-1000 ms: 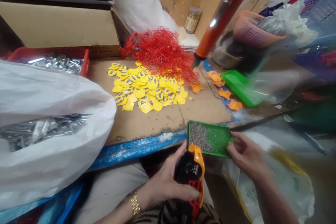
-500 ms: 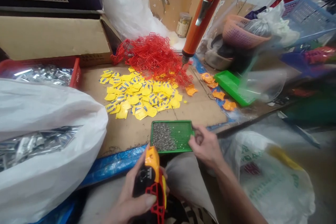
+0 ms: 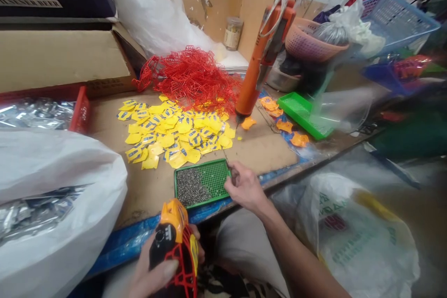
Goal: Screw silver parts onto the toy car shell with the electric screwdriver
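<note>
Orange toy (image 3: pixel 174 237) in left hand (image 3: pixel 153 274), lower part cut off

I see the screw tray (image 3: pixel 213 179) at the table's (image 3: pixel 265 149) near edge, flat tags (image 3: pixel 174 130) behind it, lattice parts (image 3: pixel 192 77) farther back, hanging screwdriver (image 3: pixel 258 67) to their right

My bench top (image 3: pixel 265 149) is worn brown board with a blue-wrapped front edge (image 3: pixel 139 237). Behind it stands a tan wall (image 3: pixel 223 4), evenly lit.
</note>
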A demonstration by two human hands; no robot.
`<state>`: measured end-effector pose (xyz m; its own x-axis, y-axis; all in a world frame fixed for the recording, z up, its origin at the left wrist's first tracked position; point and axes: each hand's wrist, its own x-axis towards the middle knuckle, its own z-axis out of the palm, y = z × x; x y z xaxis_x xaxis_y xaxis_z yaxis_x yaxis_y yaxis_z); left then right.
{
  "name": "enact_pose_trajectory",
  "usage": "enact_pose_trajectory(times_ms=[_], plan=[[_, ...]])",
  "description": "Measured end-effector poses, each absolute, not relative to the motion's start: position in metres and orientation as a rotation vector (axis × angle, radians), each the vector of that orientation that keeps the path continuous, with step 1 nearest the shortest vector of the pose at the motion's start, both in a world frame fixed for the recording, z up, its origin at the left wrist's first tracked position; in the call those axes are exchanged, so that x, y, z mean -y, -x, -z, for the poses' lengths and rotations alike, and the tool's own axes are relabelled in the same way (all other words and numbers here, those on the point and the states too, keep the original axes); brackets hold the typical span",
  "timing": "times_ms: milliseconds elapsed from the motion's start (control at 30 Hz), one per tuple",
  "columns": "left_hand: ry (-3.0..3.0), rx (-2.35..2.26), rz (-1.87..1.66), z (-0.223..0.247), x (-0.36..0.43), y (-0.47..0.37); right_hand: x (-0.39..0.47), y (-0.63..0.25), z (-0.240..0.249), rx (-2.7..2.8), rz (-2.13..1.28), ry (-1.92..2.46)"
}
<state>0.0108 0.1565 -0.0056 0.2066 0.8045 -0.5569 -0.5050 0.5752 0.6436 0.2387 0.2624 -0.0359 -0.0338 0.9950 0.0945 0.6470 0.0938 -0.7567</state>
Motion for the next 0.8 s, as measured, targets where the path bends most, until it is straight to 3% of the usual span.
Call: enact_pose_trajectory(times_ms=[600, 800], plan=[[-0.270, -1.139, -0.952, 0.007, -0.153, -0.014, -0.284, -0.233, 0.020, 1.816, -0.718, 1.547], [-0.270, -1.082, -0.993, 0.008, -0.153, -0.013, -0.278, -0.228, 0.028, 1.672, -0.875, 1.454]])
